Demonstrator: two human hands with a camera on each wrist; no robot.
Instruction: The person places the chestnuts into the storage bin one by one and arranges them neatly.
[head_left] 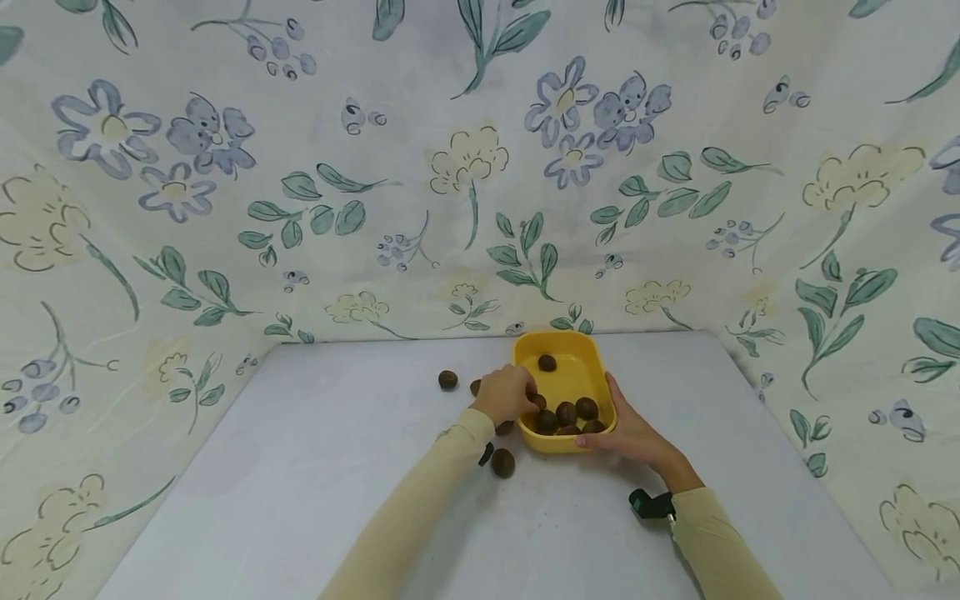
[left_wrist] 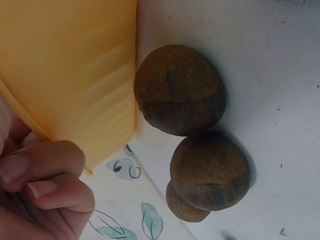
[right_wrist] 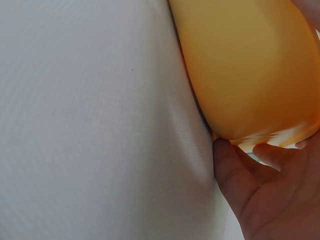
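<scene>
A yellow plastic container (head_left: 573,379) stands on the table with several brown chestnuts (head_left: 566,413) inside, most of them gathered at its near end. My left hand (head_left: 504,393) reaches over the container's left rim, fingers curled down around a chestnut (head_left: 537,402). The left wrist view shows those curled fingers (left_wrist: 55,175) at the rim, with the held chestnut hidden there. At the near right corner, my right hand (head_left: 633,433) grips the container, thumb at the front and fingers along the right side. Loose chestnuts (left_wrist: 180,90) lie beside the container's left wall.
On the white table (head_left: 337,467), one chestnut (head_left: 447,380) lies farther left and another chestnut (head_left: 503,462) lies nearer, by the left wrist. A flowered cloth (head_left: 420,208) hangs behind the table and along its sides.
</scene>
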